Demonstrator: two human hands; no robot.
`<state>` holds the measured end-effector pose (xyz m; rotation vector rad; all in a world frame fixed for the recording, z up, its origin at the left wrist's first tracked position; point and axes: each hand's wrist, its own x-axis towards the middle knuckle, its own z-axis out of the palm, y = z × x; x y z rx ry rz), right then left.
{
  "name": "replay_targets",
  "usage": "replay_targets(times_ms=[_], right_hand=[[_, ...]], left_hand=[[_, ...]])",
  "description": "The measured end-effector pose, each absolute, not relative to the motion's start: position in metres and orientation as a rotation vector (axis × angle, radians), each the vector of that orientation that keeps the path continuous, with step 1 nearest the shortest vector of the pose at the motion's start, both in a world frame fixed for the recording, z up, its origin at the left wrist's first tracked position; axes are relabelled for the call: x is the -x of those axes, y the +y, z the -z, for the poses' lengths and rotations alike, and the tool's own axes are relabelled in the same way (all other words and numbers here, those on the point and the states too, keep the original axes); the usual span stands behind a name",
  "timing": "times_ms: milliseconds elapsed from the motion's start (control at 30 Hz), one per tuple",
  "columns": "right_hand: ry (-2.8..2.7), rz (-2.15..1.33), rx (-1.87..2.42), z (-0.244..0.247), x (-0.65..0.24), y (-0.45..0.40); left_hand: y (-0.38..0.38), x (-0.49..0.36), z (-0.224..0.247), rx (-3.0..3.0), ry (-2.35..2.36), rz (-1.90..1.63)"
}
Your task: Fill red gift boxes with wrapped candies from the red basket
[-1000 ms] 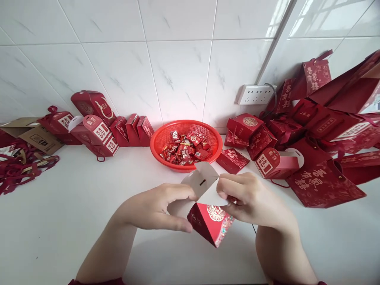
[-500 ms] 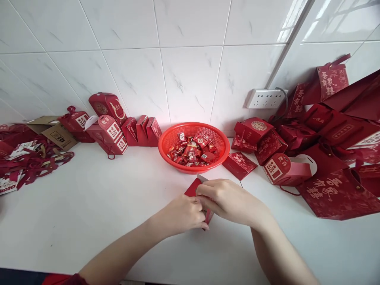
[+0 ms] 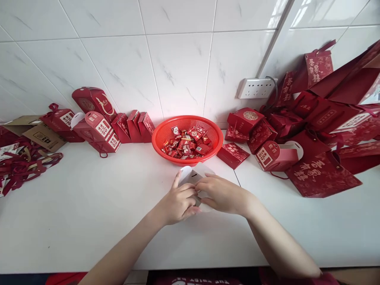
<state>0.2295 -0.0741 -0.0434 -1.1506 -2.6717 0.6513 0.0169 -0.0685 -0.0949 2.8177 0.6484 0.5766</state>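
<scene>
My left hand (image 3: 178,204) and my right hand (image 3: 221,194) meet on a small paper box (image 3: 192,176) resting on the white counter (image 3: 89,206). Only the box's pale inner flaps show above my fingers; its red outside is hidden beneath my hands. Both hands grip it from either side. Just behind it stands a red plastic basket (image 3: 160,138) filled with several red-wrapped candies (image 3: 185,144).
Assembled red boxes (image 3: 97,130) line the wall at back left, beside brown cartons and red ribbons (image 3: 20,168). Flat and folded red boxes and large red paper bags (image 3: 320,174) pile at the right. A white power strip (image 3: 255,88) hangs on the tiled wall.
The box was held up with its red face toward me, then pressed down on the counter. Now its white flaps stand open above my fingers.
</scene>
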Motion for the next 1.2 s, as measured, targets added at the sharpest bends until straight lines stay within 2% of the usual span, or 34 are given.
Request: replay_targets(times_ms=[333,600,767,900,1033,1200], right_hand=[[-2.374,-0.925,0.814,0.093,-0.255,-0.066],[-2.060,-0.902,0.814,0.117,-0.246,-0.069],[-1.972,-0.670,0.917,0.128,-0.243,-0.066],[-1.978,-0.533,0.957,0.130,-0.244,-0.067],[-1.944,-0.569,0.960,0.124,-0.249,-0.068],[-1.942,-0.529,0.977,0.095,-0.259,-0.051]], left_hand=[[-0.053,-0.008,0.101,-2.668,0.863,-0.663],[-0.042,0.002,0.121,-2.364,0.828,-0.744],[-0.034,0.006,0.134,-2.324,0.906,-0.999],[-0.036,0.006,0.141,-2.426,0.950,-1.104],[-0.042,0.005,0.140,-2.398,0.927,-1.123],[-0.040,0.008,0.134,-2.295,1.149,-1.258]])
